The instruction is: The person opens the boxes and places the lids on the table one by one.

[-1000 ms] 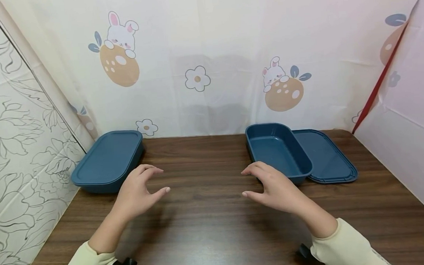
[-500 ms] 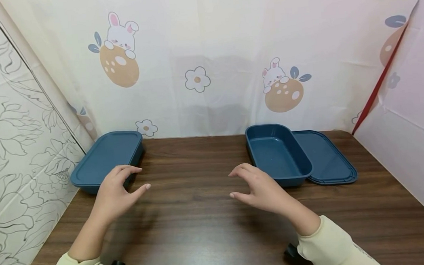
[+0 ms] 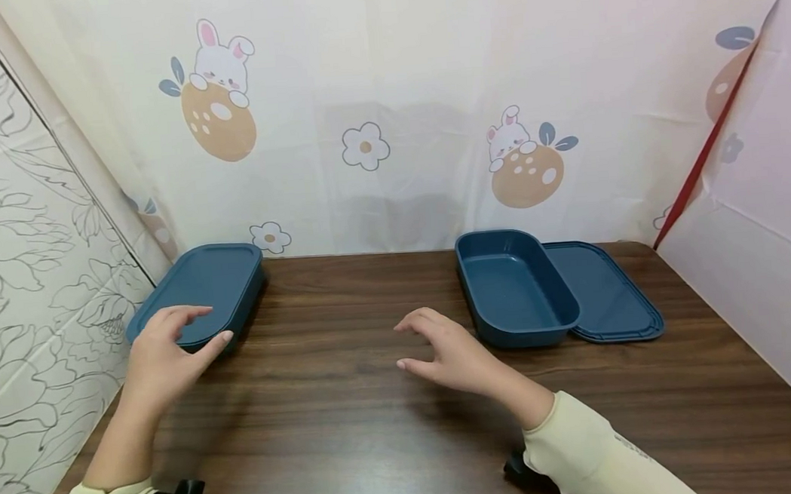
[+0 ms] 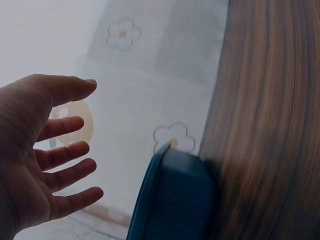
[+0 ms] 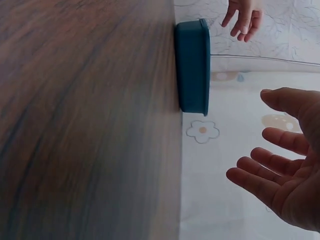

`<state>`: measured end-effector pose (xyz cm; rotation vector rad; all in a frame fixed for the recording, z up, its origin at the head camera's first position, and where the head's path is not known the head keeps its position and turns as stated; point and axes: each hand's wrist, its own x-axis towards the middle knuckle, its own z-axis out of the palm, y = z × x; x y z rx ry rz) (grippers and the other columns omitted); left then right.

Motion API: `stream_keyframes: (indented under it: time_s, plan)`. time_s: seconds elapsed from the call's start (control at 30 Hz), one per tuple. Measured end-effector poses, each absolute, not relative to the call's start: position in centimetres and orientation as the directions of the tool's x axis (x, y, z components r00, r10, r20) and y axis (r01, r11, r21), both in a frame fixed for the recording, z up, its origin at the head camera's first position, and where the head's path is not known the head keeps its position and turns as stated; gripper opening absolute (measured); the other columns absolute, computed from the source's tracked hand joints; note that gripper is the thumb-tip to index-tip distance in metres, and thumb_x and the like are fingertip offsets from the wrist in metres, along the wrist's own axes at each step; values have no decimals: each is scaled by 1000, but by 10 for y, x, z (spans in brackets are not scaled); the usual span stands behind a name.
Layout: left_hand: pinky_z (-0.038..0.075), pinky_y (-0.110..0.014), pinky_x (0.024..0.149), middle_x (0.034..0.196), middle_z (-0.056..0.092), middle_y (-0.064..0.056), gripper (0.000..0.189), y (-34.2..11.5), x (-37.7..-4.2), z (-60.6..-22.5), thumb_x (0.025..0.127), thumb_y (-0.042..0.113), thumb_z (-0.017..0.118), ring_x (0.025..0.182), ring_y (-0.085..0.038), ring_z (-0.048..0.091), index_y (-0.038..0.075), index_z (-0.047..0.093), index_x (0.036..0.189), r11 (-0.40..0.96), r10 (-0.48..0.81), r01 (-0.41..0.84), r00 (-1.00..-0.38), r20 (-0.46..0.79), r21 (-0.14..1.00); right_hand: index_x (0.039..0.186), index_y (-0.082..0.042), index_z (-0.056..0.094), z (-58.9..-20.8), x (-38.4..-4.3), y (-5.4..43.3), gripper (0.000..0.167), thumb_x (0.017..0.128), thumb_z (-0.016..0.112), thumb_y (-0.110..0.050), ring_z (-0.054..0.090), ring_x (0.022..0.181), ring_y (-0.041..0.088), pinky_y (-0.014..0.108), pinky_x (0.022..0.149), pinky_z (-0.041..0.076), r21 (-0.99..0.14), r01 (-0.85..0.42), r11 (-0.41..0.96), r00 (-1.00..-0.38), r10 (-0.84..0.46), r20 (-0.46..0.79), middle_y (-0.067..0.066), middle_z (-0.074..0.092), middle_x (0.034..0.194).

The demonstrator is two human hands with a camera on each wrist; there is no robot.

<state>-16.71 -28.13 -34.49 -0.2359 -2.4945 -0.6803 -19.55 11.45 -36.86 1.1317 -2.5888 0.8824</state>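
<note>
A blue lidded food container stands at the left back of the table. My left hand hovers at its near edge, fingers spread and thumb apart, overlapping the lid's front corner in the head view. In the left wrist view the same hand holds nothing, with the container's side beyond the fingertips. My right hand hangs over the middle of the table, fingers loosely bent and holding nothing. To its right stands a blue container without its lid. A matching blue lid lies partly behind that container's right side.
The dark wood table ends at a pale curtain printed with rabbits and flowers. A flower-patterned panel rises along the left edge, and a pale sheet borders the right. Both wrists carry small black cameras.
Both hands have moved left: the left one from the lidded container's right side to its near edge, the right one away from the lidless container. The containers stay in place.
</note>
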Motion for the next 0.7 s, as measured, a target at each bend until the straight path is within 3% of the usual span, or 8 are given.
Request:
stream_keyframes:
  time_s: [0.23,0.47,0.7]
  plan:
    - [44,-46,76,111,61,-22,43,-302,-174,-350,82,24,78,99,-36,55,-2,66,116,872,-51,228,-837,544,432,121,-7,61,-376,-201,100,42,86,76,-24,60,101,21,34,84,52,-478,-719,505,-687,-620,379,6,59,118]
    - [42,-46,72,111,58,-28,44,-324,-181,-357,85,23,75,100,-41,52,-6,65,117,873,-116,160,-849,515,461,121,-8,60,-385,-206,83,41,87,76,-24,59,103,23,34,83,52,-514,-695,502,-707,-609,360,5,59,119]
    - [40,-60,82,112,55,-33,44,-341,-189,-357,88,22,71,105,-47,50,-8,62,119,891,-126,107,-876,466,442,122,-5,60,-389,-213,63,42,88,75,-24,59,105,25,36,87,51,-505,-714,485,-684,-639,352,7,59,119]
